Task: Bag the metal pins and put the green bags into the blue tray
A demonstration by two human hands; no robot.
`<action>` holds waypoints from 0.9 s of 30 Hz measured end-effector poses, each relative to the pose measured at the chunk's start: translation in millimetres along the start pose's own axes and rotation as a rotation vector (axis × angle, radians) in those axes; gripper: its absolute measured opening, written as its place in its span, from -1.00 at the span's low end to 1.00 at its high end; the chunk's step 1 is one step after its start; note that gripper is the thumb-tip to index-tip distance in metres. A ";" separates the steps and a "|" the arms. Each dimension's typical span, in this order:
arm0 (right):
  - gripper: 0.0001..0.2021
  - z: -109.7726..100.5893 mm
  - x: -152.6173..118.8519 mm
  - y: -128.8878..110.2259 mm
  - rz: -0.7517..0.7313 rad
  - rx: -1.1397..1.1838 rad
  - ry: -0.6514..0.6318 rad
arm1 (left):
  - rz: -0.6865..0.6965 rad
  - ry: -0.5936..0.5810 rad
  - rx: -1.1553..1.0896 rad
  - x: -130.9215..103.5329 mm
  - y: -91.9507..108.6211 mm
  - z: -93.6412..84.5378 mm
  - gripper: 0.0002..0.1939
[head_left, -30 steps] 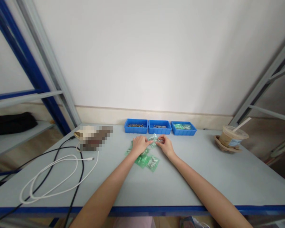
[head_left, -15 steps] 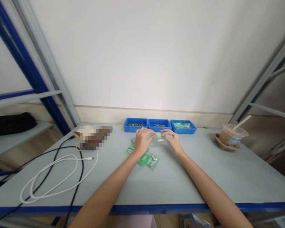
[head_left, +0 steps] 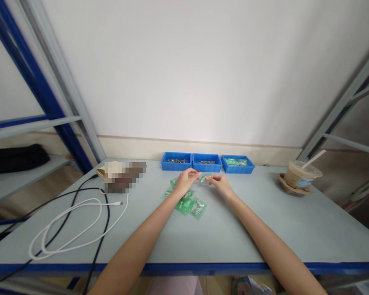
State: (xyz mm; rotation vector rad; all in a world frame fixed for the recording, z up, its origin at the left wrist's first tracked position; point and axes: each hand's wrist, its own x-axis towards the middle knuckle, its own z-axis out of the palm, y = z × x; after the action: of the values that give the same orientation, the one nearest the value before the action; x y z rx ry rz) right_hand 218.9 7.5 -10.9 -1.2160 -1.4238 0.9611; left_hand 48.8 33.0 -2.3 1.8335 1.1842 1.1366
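Observation:
Between my two hands, over the middle of the table, is a small green-tinted plastic bag [head_left: 205,178], tilted so that little of its face shows. My left hand [head_left: 186,180] pinches its left edge with thumb and fingertips. On the other side, my right hand [head_left: 220,184] grips it in a like pinch. Several more green bags [head_left: 198,208] with metal pieces in them lie on the table below, partly hidden by my left hand and forearm.
Along the wall stand a blue bin [head_left: 176,161] of metal pieces, a second blue bin [head_left: 206,162] of metal pieces and a third blue bin [head_left: 238,164] with green bags. A drink cup [head_left: 301,178] sits at right. A white cable [head_left: 70,248] and black cables lie left.
Half a second ago the bag's face showed flat between my hands; now it is tilted and looks narrower. My fingers have closed in and the hands are slightly nearer each other.

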 end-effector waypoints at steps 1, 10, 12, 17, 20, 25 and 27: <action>-0.69 0.4 -0.1 0.4 -0.012 0.006 0.007 | -0.036 0.042 -0.005 0.9 -2.1 0.3 -0.67; -0.73 -2.2 -1.1 -2.5 -0.146 -0.028 0.020 | 0.024 0.006 -0.169 7.5 -9.7 0.0 -0.77; -0.71 -1.5 0.6 0.3 -0.144 0.035 0.015 | 0.064 0.053 -0.152 6.5 -6.7 -0.2 -0.81; -0.67 -2.0 2.9 3.8 -0.155 0.050 0.069 | 0.140 0.088 -0.072 1.8 1.4 -1.3 -0.86; -0.75 -5.3 -0.5 -2.5 -0.273 -0.067 0.075 | 0.250 0.141 0.065 -3.0 9.7 -2.9 -0.88; -0.85 -9.2 -6.9 -14.3 -0.452 -0.221 0.119 | 0.421 0.155 0.265 -10.8 24.7 -3.9 -0.89; -0.84 -8.4 -6.8 -14.0 -0.417 -0.243 0.143 | 0.399 0.182 0.265 -11.2 25.7 -2.5 -0.89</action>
State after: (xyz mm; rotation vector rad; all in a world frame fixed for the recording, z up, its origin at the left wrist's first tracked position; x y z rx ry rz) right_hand 224.4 -1.9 3.0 -1.0740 -1.6273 0.4174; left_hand 53.1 13.4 17.4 2.2808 1.1419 1.4472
